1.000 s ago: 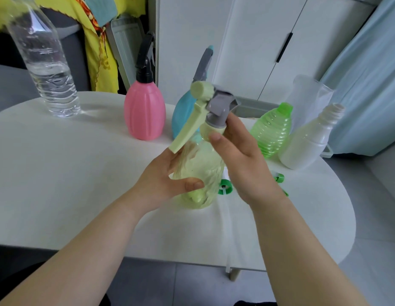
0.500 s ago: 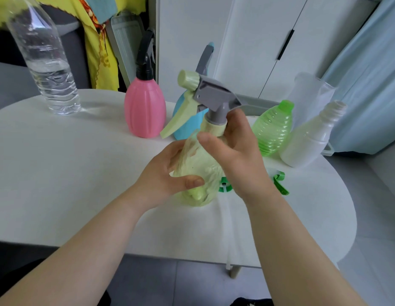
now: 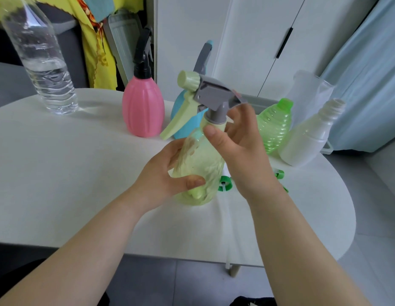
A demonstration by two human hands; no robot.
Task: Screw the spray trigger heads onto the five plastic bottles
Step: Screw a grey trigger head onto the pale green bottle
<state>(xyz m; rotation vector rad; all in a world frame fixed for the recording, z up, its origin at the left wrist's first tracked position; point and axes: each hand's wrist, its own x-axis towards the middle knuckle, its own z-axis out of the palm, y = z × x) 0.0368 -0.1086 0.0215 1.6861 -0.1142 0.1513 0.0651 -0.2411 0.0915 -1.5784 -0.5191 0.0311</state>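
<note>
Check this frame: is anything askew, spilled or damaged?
No spill or damage shows. The white bottle leans against the green bottle, neck open. A green trigger head lies loose on the table, partly hidden behind the right hand.

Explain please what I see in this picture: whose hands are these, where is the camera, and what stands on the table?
The camera sits on a person's head and looks down at their bare hands; there is no machine. The left hand holds the body of a pale yellow-green spray bottle. The right hand pinches the collar of its grey trigger head. On the white table stand a pink bottle and a blue bottle, both with heads on, a green bottle and a white bottle without, and a clear water bottle.
</note>
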